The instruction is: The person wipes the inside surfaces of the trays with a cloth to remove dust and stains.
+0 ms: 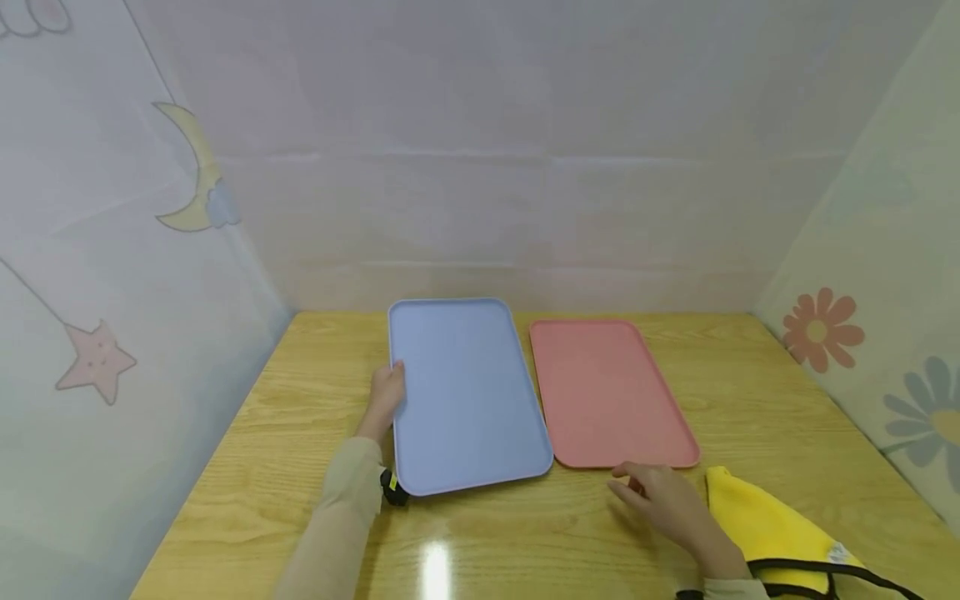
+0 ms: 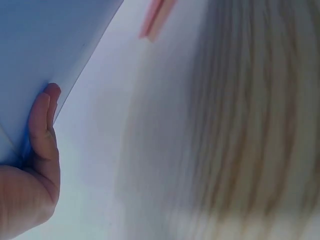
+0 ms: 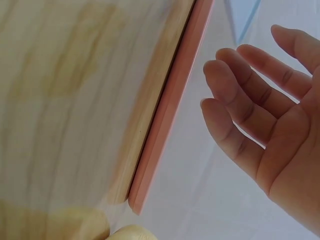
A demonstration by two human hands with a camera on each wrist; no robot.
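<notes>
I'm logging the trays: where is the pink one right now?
In the head view, the pink tray lies on the table, right of the blue tray and just beyond the right hand.

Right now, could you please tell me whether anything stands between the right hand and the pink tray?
Nothing visible does: the right hand is just off the near edge of the pink tray, with only open space between. The yellow cloth lies to the hand's right, outside that gap.

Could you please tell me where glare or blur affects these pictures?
Head view: white glare on the yellowish wood-grain table; left wrist view: the table's grain looks smeared, the left fingers clearer; right wrist view: the edge of the pink rectangular tray looks fairly crisp.
</notes>
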